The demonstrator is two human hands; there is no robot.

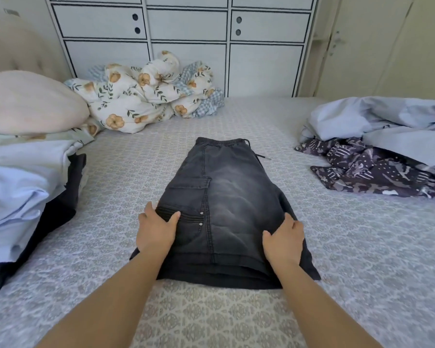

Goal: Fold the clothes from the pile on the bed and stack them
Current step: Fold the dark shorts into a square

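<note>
Dark grey denim shorts [231, 197] lie on the bed [362, 247] in front of me, folded in half lengthwise, with the waistband at the far end. My left hand [156, 229] grips their left edge near the hem, thumb on top of the fabric. At the right edge my right hand [284, 237] grips the same way. A stack of folded clothes [23, 197], light blue and white over dark, sits at the left. The unfolded pile at the right holds a light blue garment [377, 121] and a dark patterned one [374, 169].
A crumpled floral duvet [146, 96] and a pale pink pillow [28, 104] lie at the head of the bed. Behind them stands a white cabinet [186, 26] with drawers. Patterned bedspread shows bare between the shorts and both clothes heaps.
</note>
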